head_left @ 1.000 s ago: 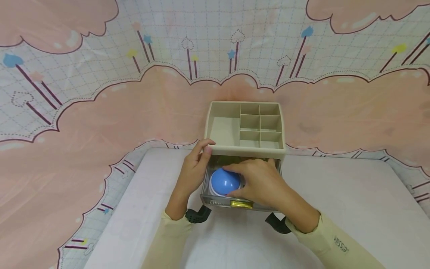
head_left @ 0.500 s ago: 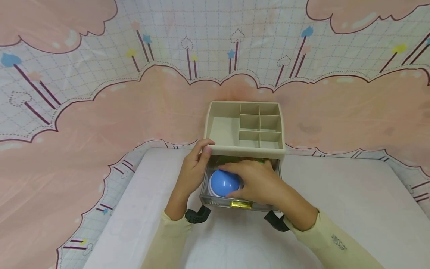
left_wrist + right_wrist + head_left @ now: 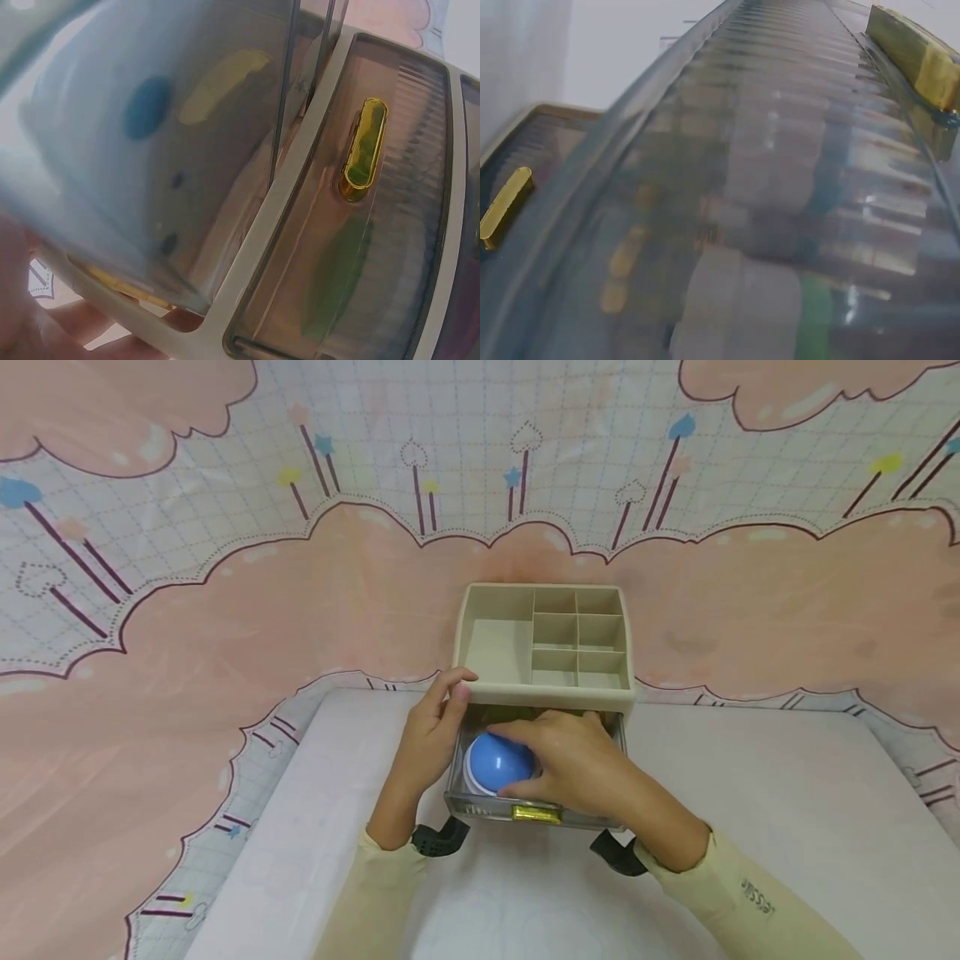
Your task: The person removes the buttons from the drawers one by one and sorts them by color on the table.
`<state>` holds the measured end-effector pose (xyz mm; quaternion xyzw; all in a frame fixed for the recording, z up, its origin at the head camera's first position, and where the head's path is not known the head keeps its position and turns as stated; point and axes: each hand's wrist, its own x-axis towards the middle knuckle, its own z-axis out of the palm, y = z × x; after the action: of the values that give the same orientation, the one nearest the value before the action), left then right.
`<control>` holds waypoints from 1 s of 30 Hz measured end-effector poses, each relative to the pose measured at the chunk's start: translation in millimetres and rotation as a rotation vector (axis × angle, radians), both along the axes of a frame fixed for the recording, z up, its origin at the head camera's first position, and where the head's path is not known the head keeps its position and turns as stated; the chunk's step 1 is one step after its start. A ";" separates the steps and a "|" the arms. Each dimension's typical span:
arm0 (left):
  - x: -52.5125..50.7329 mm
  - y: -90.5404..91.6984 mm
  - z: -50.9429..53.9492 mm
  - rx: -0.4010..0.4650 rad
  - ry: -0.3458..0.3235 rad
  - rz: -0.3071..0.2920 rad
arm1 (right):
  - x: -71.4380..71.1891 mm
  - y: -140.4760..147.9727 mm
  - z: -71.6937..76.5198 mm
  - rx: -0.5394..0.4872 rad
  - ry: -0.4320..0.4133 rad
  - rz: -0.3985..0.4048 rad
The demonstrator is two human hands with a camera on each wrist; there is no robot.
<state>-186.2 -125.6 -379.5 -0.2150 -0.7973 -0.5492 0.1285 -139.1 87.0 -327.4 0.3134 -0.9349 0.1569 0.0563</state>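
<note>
A beige desktop organizer (image 3: pixel 543 693) stands at the back of the table, its top drawer (image 3: pixel 480 810) pulled out. My left hand (image 3: pixel 430 735) grips the organizer's front left corner, thumb at the front and a finger over the rim. Inside the drawer, at the left, sits a glossy blue ball-shaped thing (image 3: pixel 500 762) with a white lower part. My right hand (image 3: pixel 573 756) reaches into the drawer and holds it, index finger at its far side and thumb at its near right. Its other fingers are partly hidden. Something green shows behind that hand.
The organizer's top has an open compartment (image 3: pixel 498 652) at the left and several small ones at the right. A closed drawer with a gold handle (image 3: pixel 365 146) lies below the pulled-out one. White table surface (image 3: pixel 750 793) surrounds the organizer; a patterned cloth (image 3: pixel 360 593) hangs behind.
My right index finger has slid slightly left over the blue ball-shaped thing. The ball-shaped thing stays in the drawer, and my left hand keeps its hold on the organizer.
</note>
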 end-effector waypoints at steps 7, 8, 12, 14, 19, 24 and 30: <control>-2.6 -0.8 -1.2 0.008 0.002 0.010 | -1.9 2.3 1.3 -0.141 0.034 0.002; -2.6 -0.4 -1.0 0.011 -0.003 0.010 | -1.1 3.2 2.7 -0.166 0.024 -0.003; -2.5 2.1 -1.8 0.008 -0.029 0.005 | 4.9 8.2 9.9 -0.250 -0.013 -0.034; -2.4 2.9 -2.3 0.004 -0.036 0.003 | 8.6 11.7 14.6 -0.276 -0.005 -0.042; -2.6 2.3 -0.9 0.001 -0.026 0.026 | 18.7 25.4 27.3 -0.343 0.004 -0.065; -2.6 1.2 1.3 0.004 -0.031 0.030 | 31.3 49.3 37.9 -0.370 -0.033 -0.150; -1.5 1.1 -0.6 0.018 -0.046 0.015 | 46.7 88.6 42.5 -0.404 0.021 -0.239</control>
<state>-187.7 -124.5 -380.1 -0.1949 -0.7967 -0.5601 0.1162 -92.4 175.5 -284.9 0.1844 -0.9144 0.3295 0.1459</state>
